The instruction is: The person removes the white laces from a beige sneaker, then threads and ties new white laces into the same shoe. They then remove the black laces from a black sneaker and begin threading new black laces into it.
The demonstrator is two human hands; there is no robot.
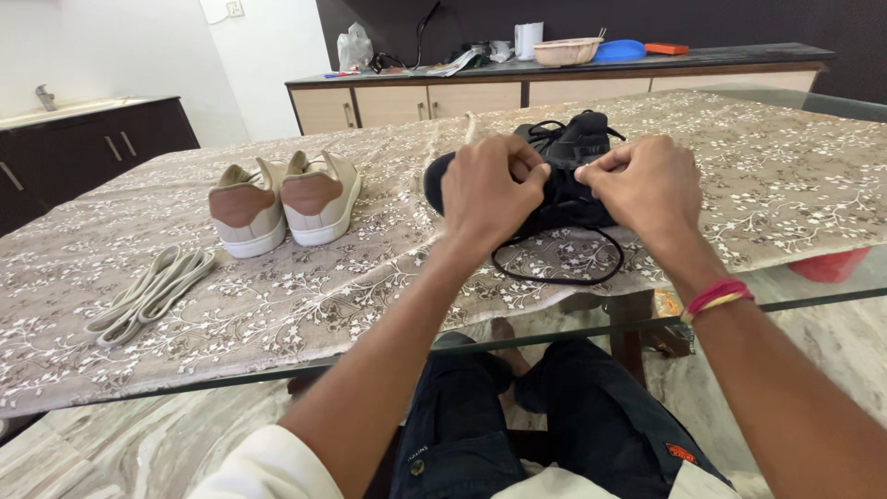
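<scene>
Centrally, left hand [487,189], right hand [644,185] pinch black shoe [565,157] lace [558,273].

**Home dining room**

Looks like a lived-in home. Glass table [813,277] under a floral cloth [370,277]. Long sideboard [554,92] with cream drawers against a dark wall, cluttered with a bowl [565,51], blue plate [619,49], plastic bag [354,46] and papers. Dark cabinet [92,139] with basin and tap [43,95] at left. Marble floor [139,444] below.
</scene>
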